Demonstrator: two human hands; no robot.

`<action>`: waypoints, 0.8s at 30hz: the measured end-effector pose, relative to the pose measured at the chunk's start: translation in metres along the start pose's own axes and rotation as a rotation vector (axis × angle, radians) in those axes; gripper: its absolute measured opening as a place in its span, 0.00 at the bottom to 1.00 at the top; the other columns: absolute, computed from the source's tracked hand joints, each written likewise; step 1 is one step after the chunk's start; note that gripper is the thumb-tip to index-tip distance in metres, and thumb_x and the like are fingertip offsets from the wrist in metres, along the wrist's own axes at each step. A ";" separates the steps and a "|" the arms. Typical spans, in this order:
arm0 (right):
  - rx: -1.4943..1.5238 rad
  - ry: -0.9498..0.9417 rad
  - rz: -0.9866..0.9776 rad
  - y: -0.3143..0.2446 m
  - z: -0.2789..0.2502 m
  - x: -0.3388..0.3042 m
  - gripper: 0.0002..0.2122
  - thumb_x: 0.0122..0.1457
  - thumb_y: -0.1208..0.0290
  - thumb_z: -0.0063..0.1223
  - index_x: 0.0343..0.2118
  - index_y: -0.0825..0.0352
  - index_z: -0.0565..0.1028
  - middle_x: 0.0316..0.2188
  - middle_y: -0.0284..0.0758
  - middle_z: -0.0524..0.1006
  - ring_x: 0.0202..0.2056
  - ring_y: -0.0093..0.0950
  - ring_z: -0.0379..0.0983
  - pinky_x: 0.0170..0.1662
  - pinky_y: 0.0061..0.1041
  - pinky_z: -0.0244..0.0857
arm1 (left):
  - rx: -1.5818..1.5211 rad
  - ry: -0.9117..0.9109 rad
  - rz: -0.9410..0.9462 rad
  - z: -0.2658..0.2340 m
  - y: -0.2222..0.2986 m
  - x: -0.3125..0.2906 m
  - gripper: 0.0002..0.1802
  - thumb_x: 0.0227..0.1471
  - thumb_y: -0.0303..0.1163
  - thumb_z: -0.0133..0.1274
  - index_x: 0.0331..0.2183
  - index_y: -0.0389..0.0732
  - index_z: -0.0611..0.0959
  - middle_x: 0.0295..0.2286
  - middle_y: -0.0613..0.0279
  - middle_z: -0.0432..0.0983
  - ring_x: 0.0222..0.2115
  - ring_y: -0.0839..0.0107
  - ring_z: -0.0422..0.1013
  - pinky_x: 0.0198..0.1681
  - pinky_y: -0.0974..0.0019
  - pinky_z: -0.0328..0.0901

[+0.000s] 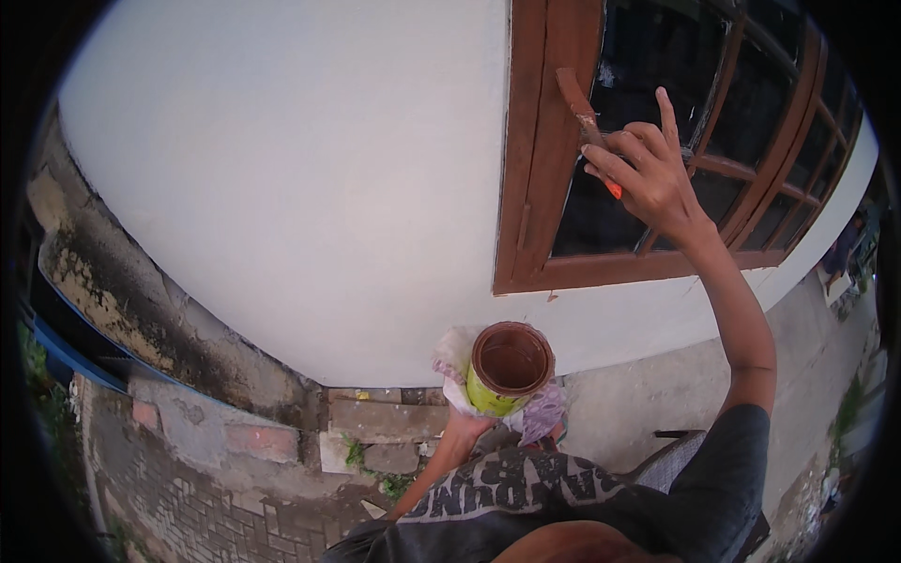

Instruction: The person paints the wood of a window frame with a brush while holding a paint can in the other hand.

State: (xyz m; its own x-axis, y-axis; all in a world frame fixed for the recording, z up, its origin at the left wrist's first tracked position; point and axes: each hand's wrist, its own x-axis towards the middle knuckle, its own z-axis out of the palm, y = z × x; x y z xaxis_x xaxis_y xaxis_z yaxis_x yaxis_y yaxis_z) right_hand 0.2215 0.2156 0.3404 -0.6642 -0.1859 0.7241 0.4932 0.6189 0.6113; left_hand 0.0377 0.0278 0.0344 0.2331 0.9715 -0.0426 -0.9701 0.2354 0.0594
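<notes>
In my raised right hand (652, 174) is a paintbrush (587, 117), pinched between thumb and fingers with the index or little finger sticking up. Its brown-coated bristles lie against or just in front of the brown window frame (544, 141); an orange handle end shows below the fingers. Low in front of my body, my left hand (466, 427) holds up a yellow-green paint can (493, 402) from beneath. Brown paint coats the can's inside and rim. A crumpled whitish and purple cloth or plastic (542, 413) is bunched around the can, hiding most of my left fingers.
Dark glass panes (751, 103) with brown bars fill the window. A white wall (300, 188) runs left of and below it. Underfoot are a concrete strip (638, 385), loose bricks and slabs (389, 422), and paving (206, 507). A stained low wall (141, 319) stands at left.
</notes>
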 end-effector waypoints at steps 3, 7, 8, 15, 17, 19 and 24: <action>0.151 -0.199 0.000 -0.014 -0.010 -0.014 0.09 0.47 0.73 0.63 0.34 0.57 0.79 0.23 0.27 0.72 0.34 0.24 0.69 0.66 0.53 0.41 | 0.045 0.066 0.036 0.002 0.000 0.000 0.35 0.58 0.60 0.32 0.56 0.47 0.68 0.54 0.56 0.65 0.54 0.55 0.64 0.56 0.44 0.59; 0.233 -0.214 0.121 0.015 -0.012 0.017 0.09 0.49 0.71 0.63 0.35 0.57 0.80 0.24 0.28 0.74 0.33 0.24 0.69 0.66 0.50 0.40 | 0.026 0.113 0.057 -0.007 0.002 0.002 0.38 0.56 0.63 0.30 0.55 0.46 0.68 0.54 0.54 0.65 0.54 0.54 0.64 0.55 0.42 0.59; 0.198 -0.166 0.109 0.033 -0.010 0.027 0.09 0.49 0.70 0.63 0.35 0.57 0.80 0.24 0.28 0.74 0.33 0.24 0.69 0.66 0.49 0.41 | 0.021 0.125 0.052 -0.008 0.002 0.004 0.38 0.56 0.64 0.30 0.55 0.46 0.69 0.54 0.54 0.65 0.53 0.53 0.64 0.55 0.42 0.59; -0.146 0.276 -0.029 0.054 -0.017 0.058 0.11 0.48 0.73 0.63 0.37 0.59 0.80 0.29 0.29 0.78 0.35 0.27 0.71 0.62 0.43 0.50 | 0.031 0.042 0.080 -0.001 0.000 0.002 0.35 0.58 0.60 0.30 0.57 0.47 0.67 0.55 0.56 0.65 0.54 0.56 0.63 0.56 0.44 0.60; -0.081 0.190 -0.012 0.030 0.000 0.041 0.09 0.47 0.70 0.64 0.33 0.57 0.79 0.24 0.26 0.74 0.34 0.23 0.70 0.65 0.46 0.45 | 0.014 0.029 0.052 -0.003 -0.002 0.002 0.35 0.58 0.60 0.31 0.56 0.47 0.67 0.55 0.56 0.65 0.54 0.56 0.64 0.56 0.44 0.60; 0.018 0.054 -0.030 0.006 0.015 0.015 0.09 0.47 0.70 0.64 0.33 0.58 0.78 0.24 0.25 0.73 0.34 0.22 0.70 0.65 0.49 0.44 | 0.024 0.032 0.066 -0.005 -0.003 0.001 0.35 0.57 0.61 0.31 0.56 0.47 0.67 0.55 0.56 0.65 0.54 0.56 0.64 0.56 0.44 0.60; 0.271 -0.133 0.047 -0.015 0.005 -0.003 0.07 0.49 0.71 0.63 0.32 0.60 0.78 0.22 0.26 0.72 0.31 0.22 0.69 0.66 0.51 0.42 | 0.254 0.254 0.188 -0.002 -0.003 0.002 0.45 0.38 0.48 0.57 0.57 0.42 0.64 0.53 0.54 0.66 0.53 0.59 0.64 0.58 0.52 0.57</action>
State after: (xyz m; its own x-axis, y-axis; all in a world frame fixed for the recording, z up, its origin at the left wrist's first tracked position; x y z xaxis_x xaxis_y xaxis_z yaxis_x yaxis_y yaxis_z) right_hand 0.2134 0.2109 0.3271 -0.7208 -0.0618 0.6903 0.3690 0.8089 0.4578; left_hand 0.0415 0.0293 0.0321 -0.0014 0.9679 -0.2512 -0.9392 0.0850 0.3328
